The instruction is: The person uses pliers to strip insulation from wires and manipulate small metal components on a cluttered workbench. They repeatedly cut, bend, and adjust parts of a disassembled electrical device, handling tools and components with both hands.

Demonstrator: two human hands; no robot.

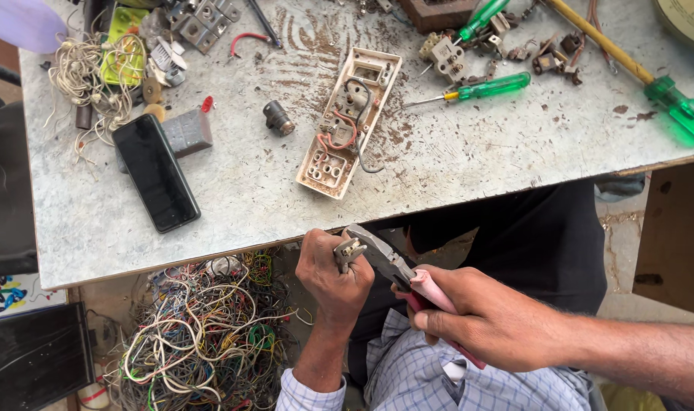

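Note:
My left hand (333, 275) is closed around a small grey metal electrical part (349, 250), held just below the table's front edge. My right hand (490, 318) grips the pink handles of a pair of pliers (393, 266), whose jaws point left and meet the small part. On the table just above lies an opened cream switch board casing (351, 122) with red and grey wires inside it.
The worn grey table (248, 190) holds a black phone (156, 172), green-handled screwdrivers (488, 87) (686, 114), a white wire bundle (88, 72) and small switch parts (447, 55). A heap of tangled coloured wires (210, 335) lies on the floor at the left.

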